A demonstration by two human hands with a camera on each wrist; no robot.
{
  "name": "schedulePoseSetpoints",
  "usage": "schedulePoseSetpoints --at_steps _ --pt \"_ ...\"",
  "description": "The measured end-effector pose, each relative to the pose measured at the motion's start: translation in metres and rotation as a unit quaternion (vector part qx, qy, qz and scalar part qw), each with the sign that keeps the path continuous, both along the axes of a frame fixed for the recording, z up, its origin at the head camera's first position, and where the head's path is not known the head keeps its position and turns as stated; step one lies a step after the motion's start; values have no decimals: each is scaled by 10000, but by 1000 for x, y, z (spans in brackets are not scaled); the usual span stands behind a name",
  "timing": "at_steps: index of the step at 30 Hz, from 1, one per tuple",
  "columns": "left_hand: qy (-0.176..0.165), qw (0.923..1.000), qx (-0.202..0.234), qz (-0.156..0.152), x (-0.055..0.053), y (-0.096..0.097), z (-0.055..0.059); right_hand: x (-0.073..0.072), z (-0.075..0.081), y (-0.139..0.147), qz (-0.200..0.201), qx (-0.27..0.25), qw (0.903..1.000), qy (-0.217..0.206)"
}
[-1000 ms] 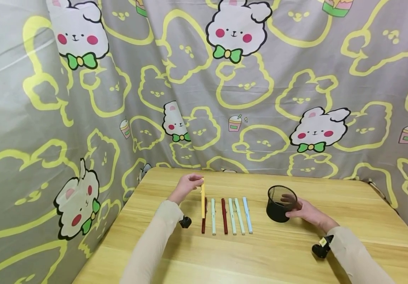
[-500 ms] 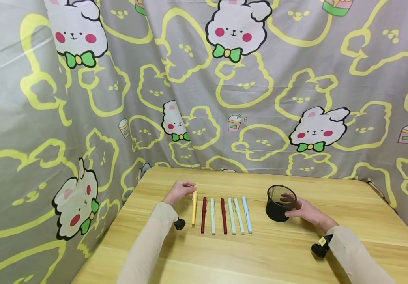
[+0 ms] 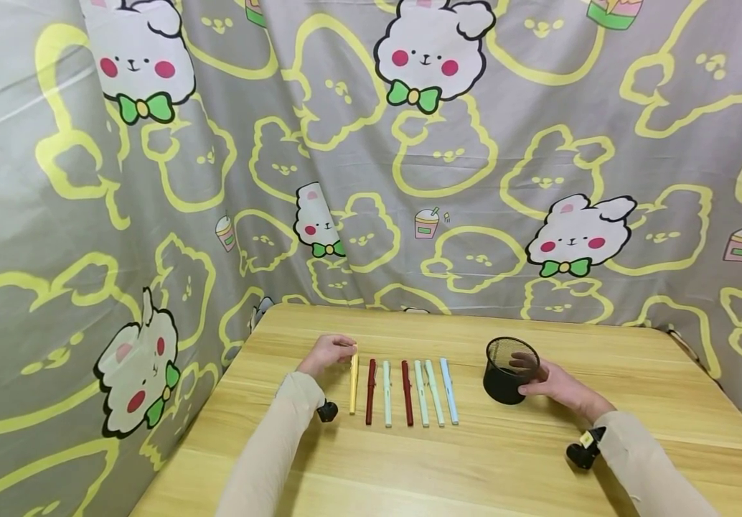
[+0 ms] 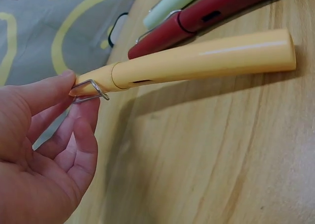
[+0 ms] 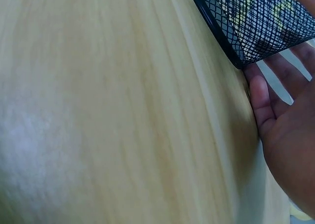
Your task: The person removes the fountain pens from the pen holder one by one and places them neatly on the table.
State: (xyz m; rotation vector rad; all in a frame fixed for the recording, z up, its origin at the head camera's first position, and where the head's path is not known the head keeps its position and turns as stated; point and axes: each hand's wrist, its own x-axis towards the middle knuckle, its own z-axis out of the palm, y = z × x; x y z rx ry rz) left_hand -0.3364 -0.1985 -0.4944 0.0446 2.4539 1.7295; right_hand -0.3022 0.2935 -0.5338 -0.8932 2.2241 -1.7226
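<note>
My left hand [image 3: 332, 352] pinches a yellow pen [image 3: 354, 384] between thumb and fingertips at its clip end. In the left wrist view the yellow pen [image 4: 206, 56] slants away from the fingers, its far end right at the tabletop. It lines up at the left end of a row of pens: a dark red pen [image 3: 370, 393], a mint pen [image 3: 387, 395], another dark red pen [image 3: 407, 395], two more mint pens [image 3: 422, 395] and a light blue pen [image 3: 451, 393]. My right hand [image 3: 561, 388] grips a black mesh pen holder [image 3: 503, 388], fingers behind it and thumb in front.
The wooden table [image 3: 474, 467] carries everything. A grey curtain [image 3: 371, 165] with cartoon rabbits hangs behind its back edge and along the left. Black wrist cameras sit at both sleeves [image 3: 268, 445].
My left hand has carried the yellow pen left from over the first dark red pen and lowered it beside the row. The right hand and pen holder stay in place.
</note>
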Motion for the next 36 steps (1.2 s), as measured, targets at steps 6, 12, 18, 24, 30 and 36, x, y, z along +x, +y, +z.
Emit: schedulePoseSetpoints --at_steps 6,12,18,24,30,36 --pt "-158 9998 -153 37 2 1 -3 0 0 1 -32 65 10000 -26" --pt "-140 9998 -147 -79 3 2 -6 1 3 0 55 -10 10000 -23" --pt "73 9987 -472 -183 5 4 -7 1 1 -1 -34 42 10000 -27" --pt "65 9980 -616 -155 5 4 -10 1 0 0 -35 12 10000 -38" --pt "120 9965 -807 -153 5 5 -11 0 -2 0 -57 52 10000 -29" --pt "169 9946 -1008 -167 5 7 -11 0 0 0 -94 111 9999 -79"
